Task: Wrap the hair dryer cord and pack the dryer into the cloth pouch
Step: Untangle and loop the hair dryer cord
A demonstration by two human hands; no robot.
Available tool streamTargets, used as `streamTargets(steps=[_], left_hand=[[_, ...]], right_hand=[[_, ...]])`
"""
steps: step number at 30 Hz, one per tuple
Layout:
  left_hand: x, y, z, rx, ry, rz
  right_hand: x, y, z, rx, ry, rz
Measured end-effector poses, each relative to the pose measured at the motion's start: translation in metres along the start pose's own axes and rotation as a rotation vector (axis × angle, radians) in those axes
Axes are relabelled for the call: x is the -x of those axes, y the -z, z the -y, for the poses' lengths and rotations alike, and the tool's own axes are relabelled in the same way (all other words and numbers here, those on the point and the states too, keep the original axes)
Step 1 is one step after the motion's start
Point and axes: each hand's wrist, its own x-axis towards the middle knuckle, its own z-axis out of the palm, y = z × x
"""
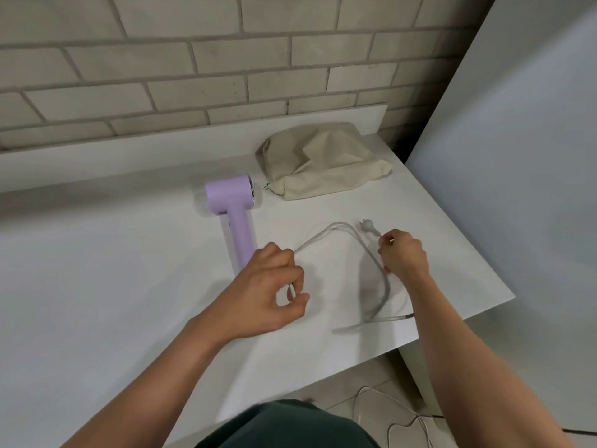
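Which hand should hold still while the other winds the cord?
Probably the left hand: it pinches the cord beside the purple dryer's handle, a good anchor. The right hand grips the cord near the plug, free to loop it.

— What are my hands doing?
— My left hand (274,286) is curled, fingers pinched together, near the table's middle. My right hand (403,253) is closed too, toward the right edge, both forearms bare.
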Motion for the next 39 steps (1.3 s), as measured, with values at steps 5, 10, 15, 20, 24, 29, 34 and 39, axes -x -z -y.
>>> streamTargets(steps=[5,10,15,20,24,29,34,39], left_hand=[[0.003,-0.017,-0.012,-0.091,-0.157,0.056],[0.0,-0.021,-0.016,-0.174,-0.305,0.119],[0.001,-0.03,-0.02,-0.117,-0.343,0.133],[0.014,-0.031,-0.018,-0.113,-0.321,0.071],[0.028,-0.034,-0.015,-0.064,-0.212,-0.077],[0.04,-0.034,-0.02,0.25,0.205,-0.038],[0.043,-0.036,-0.015,0.187,0.241,0.337],[0.04,-0.049,-0.012,0.101,0.266,0.374]], right_hand=[[0.019,0.01,0.029,0.006,0.25,-0.009],[0.08,0.013,0.075,-0.123,0.844,0.301],[0.115,-0.02,0.089,-0.195,0.84,0.941],[0.119,-0.029,0.081,-0.263,0.83,0.721],[0.115,-0.02,0.077,-0.436,0.82,0.513],[0.11,0.0,0.083,-0.73,0.717,0.222],[0.095,0.024,0.064,-0.716,0.84,-0.099],[0.08,0.027,0.023,-0.421,0.933,-0.233]])
